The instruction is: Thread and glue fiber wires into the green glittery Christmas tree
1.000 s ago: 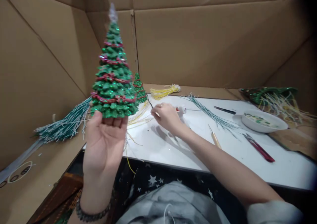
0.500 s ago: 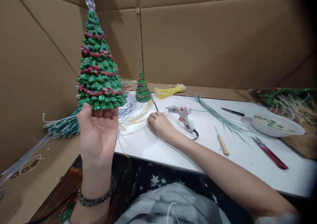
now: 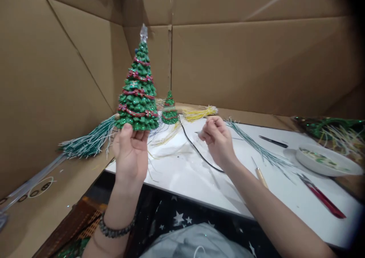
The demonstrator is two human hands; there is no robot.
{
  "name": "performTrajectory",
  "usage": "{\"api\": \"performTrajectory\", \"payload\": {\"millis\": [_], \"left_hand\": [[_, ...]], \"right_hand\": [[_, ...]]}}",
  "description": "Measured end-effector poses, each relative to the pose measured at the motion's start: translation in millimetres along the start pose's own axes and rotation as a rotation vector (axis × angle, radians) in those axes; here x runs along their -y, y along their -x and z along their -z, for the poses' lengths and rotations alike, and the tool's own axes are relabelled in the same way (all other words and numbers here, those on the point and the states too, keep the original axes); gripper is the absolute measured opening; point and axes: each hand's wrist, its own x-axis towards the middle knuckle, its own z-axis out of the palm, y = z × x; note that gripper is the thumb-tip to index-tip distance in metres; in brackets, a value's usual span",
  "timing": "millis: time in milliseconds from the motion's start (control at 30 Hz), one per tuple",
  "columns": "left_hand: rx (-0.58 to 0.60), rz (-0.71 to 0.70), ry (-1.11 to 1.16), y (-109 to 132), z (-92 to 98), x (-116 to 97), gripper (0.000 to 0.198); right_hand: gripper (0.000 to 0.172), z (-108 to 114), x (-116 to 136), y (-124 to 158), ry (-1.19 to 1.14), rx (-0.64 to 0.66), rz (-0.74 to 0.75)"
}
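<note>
A large green glittery tree (image 3: 138, 94) with red garlands and a clear tip stands upright in my left hand (image 3: 131, 155), whose fingers and thumb grip its base. My right hand (image 3: 218, 140) is raised over the white table (image 3: 194, 182) with its fingers pinched together; whatever they hold, if anything, is too small to make out. Behind the hand, the glue gun is mostly hidden, with only its nozzle (image 3: 199, 133) showing at the left of the fingers. A smaller green tree (image 3: 169, 109) stands at the back of the table, between my hands.
Bundles of teal (image 3: 88, 140), yellow (image 3: 199, 113) and grey-green wires (image 3: 253, 144) lie around. To the right are a wooden-handled awl (image 3: 261, 177), dark tweezers (image 3: 273, 141), red-handled snips (image 3: 325, 199) and a white bowl (image 3: 327, 163). A black cord (image 3: 196, 149) crosses the table; cardboard walls stand behind.
My right hand has risen off the table and moved right, its fingers now pinched. The large tree and my left hand have shifted right and appear farther away. The view has shifted slightly.
</note>
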Motion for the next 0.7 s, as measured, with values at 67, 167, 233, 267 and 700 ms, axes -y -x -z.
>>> {"api": "performTrajectory", "payload": {"millis": [67,167,233,267,700], "left_hand": [[0.020,-0.014,-0.008,1.9,0.5,5.2,0.007],[0.052,-0.011,-0.012,6.9,0.1,12.4,0.007],[0.078,0.008,0.000,11.2,-1.1,17.2,0.007],[0.088,0.023,0.003,13.4,-1.8,19.6,0.008],[0.117,0.106,-0.008,19.9,-3.0,28.2,0.009]], "right_hand": [[0.025,3.0,10.1,-1.1,-0.115,-0.072,0.017],[0.029,4.7,18.9,-1.4,-0.265,-0.173,0.058],[0.030,3.3,21.3,0.0,-0.269,-0.191,0.104],[0.029,2.1,21.9,1.1,-0.249,-0.182,0.125],[0.033,6.8,26.1,2.1,-0.052,-0.173,0.270]]}}
